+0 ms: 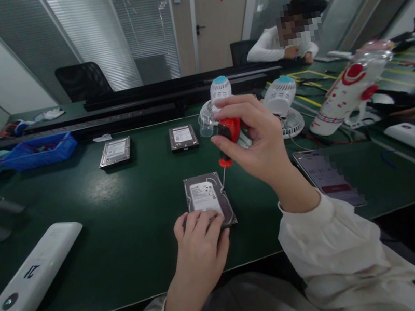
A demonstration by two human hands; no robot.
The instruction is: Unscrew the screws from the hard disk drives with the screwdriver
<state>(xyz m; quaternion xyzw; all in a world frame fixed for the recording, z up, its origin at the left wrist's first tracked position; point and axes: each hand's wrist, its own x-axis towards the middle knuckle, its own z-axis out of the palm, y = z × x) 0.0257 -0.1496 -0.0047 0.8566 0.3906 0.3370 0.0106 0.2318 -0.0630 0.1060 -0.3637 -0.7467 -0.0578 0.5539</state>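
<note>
Fingers (243, 108) of the right hand (257, 147) are closed round the red handle of a screwdriver (229, 132), held nearly upright with its thin shaft running down to the far right corner of a hard drive (206, 197). Whether the tip sits in a screw there is too small to tell. The left hand (201, 240) lies flat and unclenched on the drive's near end, pinning it to the green table (125, 231) close to the near edge. This looks like work on a corner screw, which calls for a plumb shaft and a steady drive. A phone (327, 176) lies just right of the wrist, two more drives (115, 151) farther back, and two small fans (280, 96) behind the raised hand. A seated person (284, 41) is well apart at the far side.
</note>
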